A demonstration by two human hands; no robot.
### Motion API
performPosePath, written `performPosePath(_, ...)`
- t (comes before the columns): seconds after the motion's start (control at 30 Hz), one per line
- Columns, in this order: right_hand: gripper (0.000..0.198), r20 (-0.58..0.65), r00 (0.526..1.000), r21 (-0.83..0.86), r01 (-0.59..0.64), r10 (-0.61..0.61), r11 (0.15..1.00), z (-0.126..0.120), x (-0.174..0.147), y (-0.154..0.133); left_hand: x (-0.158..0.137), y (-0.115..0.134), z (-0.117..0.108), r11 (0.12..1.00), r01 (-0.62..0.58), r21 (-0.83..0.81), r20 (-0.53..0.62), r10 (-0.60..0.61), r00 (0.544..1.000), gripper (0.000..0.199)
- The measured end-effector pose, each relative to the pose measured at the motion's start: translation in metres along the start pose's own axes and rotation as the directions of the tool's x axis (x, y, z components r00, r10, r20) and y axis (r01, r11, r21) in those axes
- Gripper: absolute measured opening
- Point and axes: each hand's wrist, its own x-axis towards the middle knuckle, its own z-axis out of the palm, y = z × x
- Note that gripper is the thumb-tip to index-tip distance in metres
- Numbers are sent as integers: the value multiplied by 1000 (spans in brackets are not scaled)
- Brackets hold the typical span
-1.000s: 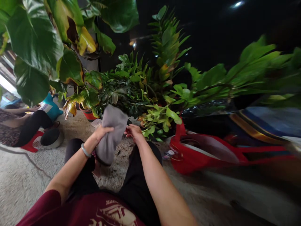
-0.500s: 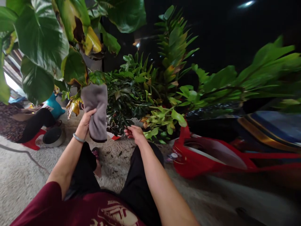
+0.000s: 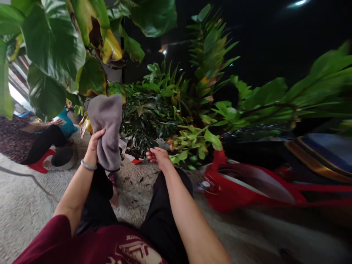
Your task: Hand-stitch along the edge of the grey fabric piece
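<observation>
A grey cloth [image 3: 107, 124] hangs from my left hand [image 3: 95, 145], whose thumb lies on its front; the fingers behind it are mostly hidden. The wrist carries a pale bangle [image 3: 88, 164]. My right hand [image 3: 159, 156] is closed in a pinch at the lower edge of a dark-leaved plant [image 3: 143, 123], and a dark leaf seems to be between the fingertips. This plant rises from a white and red pot [image 3: 134, 158], partly hidden by leaves.
Large heart-shaped leaves [image 3: 52, 40], some yellowed, hang at upper left. A red plastic object [image 3: 247, 187] lies to the right. At left, another person [image 3: 16, 141] sits on a red stool [image 3: 41, 165] beside a grey pot [image 3: 64, 159]. A cable [image 3: 24, 174] crosses the concrete floor.
My left hand has moved slightly left with the cloth, which has spread wider. The right hand stays at the same dark leaves. The view has shifted a little.
</observation>
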Motion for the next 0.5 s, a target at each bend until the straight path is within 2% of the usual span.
performPosePath(0.07, 4, -7, 1000, 4, 6, -6, 1000, 2, -2, 0, 14, 3, 14, 1000, 19, 10, 26, -19, 999, 29)
performPosePath(0.17, 4, -20, 1000, 5, 20, -20, 1000, 1, -3, 0, 12, -27, 16, 973, 201, 111, 40, -207, 978, 33)
performPosePath(0.27, 6, -16, 999, -6, 34, -34, 999, -5, -3, 0, -14, -69, -4, 899, 379, 218, -4, -388, 922, 36)
performPosePath(0.33, 10, -1, 999, -18, 35, -35, 999, -9, -1, -1, -34, -85, -21, 861, 442, 251, 18, -460, 888, 37)
performPosePath(0.4, 14, 17, 999, -27, 33, -33, 999, -12, 0, -1, -46, -82, -33, 859, 446, 250, 58, -473, 879, 36)
performPosePath(0.5, 13, 40, 999, -22, 35, -34, 999, -10, 1, -1, -41, -47, -31, 929, 329, 172, 69, -344, 936, 28)
